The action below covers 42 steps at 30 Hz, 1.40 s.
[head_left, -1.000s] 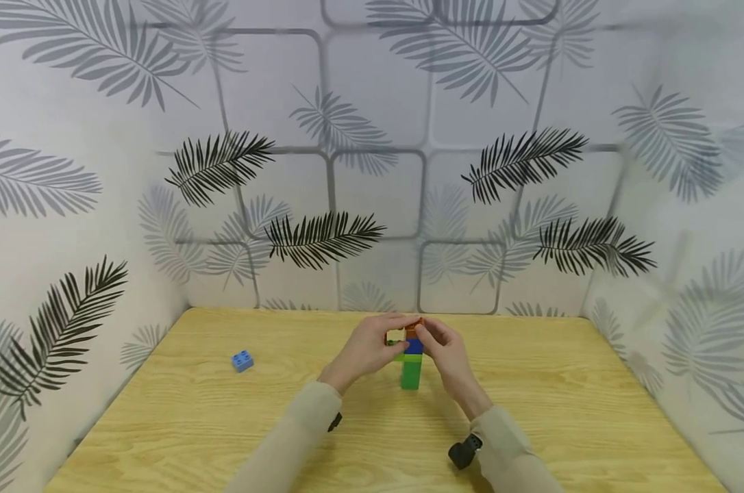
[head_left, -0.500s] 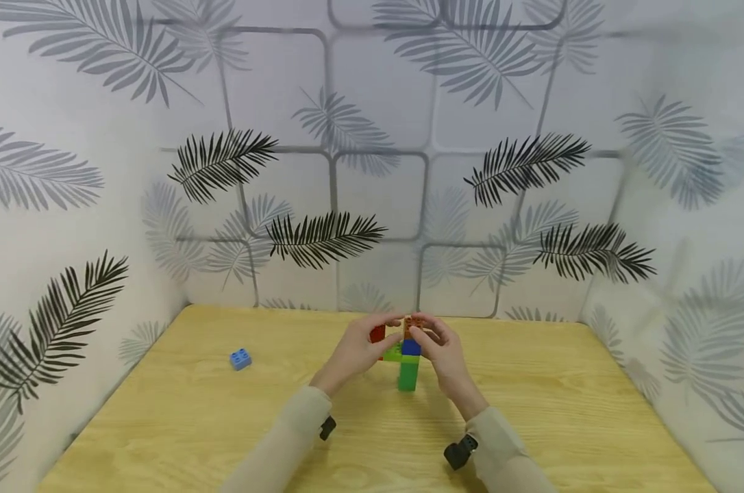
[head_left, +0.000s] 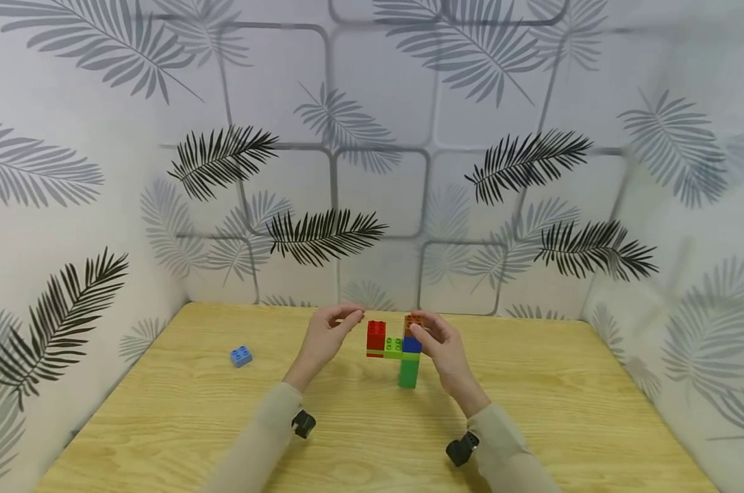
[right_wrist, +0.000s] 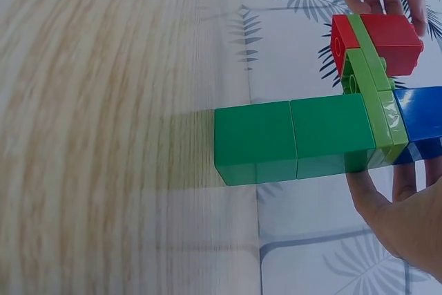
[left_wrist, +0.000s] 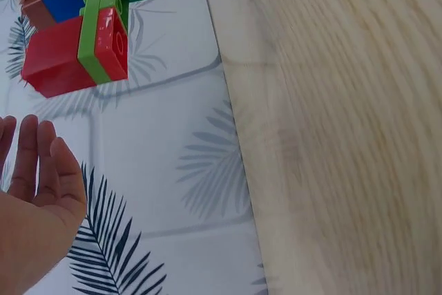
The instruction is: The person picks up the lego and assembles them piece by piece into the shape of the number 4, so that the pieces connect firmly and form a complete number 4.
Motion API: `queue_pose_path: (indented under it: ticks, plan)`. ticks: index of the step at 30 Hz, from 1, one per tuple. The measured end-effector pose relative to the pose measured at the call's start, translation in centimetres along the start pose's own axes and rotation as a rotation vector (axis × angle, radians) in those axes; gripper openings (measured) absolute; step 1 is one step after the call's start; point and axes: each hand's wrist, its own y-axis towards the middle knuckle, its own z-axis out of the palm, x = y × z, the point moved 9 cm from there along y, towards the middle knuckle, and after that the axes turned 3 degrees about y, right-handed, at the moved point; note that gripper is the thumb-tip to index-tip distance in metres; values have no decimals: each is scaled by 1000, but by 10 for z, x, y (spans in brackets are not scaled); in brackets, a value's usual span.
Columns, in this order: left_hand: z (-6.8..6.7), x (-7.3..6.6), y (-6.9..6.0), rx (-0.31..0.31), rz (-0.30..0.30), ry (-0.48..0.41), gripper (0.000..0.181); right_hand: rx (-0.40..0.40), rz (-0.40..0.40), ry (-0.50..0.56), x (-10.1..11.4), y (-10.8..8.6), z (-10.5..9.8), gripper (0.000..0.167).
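Observation:
A brick structure stands on the table. Its base is a column of dark green bricks point(right_wrist: 255, 143), topped by light green plates point(head_left: 393, 347) that reach out to the left. A red brick point(head_left: 376, 334) sits on the free left end, with more red below the plate. Above the column come a blue brick point(head_left: 412, 344) and an orange-brown brick point(head_left: 414, 320) at the top. My right hand point(head_left: 444, 349) pinches the orange-brown brick between thumb and fingers. Left of the red brick and apart from it, my left hand point(head_left: 320, 340) holds nothing, its fingers relaxed.
A loose light blue brick point(head_left: 240, 356) lies on the wooden table point(head_left: 181, 424), towards the left. Behind the table rises a wall point(head_left: 372, 192) with a leaf pattern. Both wrists carry a small black camera.
My left hand has let go of the red brick and drawn away to the left, uncovering it. The right hand stays at the orange-brown brick on top of the column.

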Motion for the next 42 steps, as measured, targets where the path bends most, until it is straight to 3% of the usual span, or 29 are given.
queue_pose_path:
  ticks: [8,17,19,26,31,37,42]
  plan:
    - [-29,16,-1,23,-36,-139,25,1,4,-12,1,0,0,40]
    - [-58,42,-6,75,-154,-103,32,7,-9,-9,2,0,-1,39]
    - [-63,47,-9,106,-184,-90,31,8,-10,-8,2,0,0,39]
    - [-73,71,-20,313,-269,-37,37,8,-4,-15,2,2,0,41]
    - [-85,83,-26,382,-283,-2,42,13,-2,-14,2,2,0,41]
    - [-104,93,-32,385,-284,72,41,25,9,-8,0,-1,1,39]
    - [-122,100,-35,330,-295,148,40,29,3,-17,0,-1,2,39]
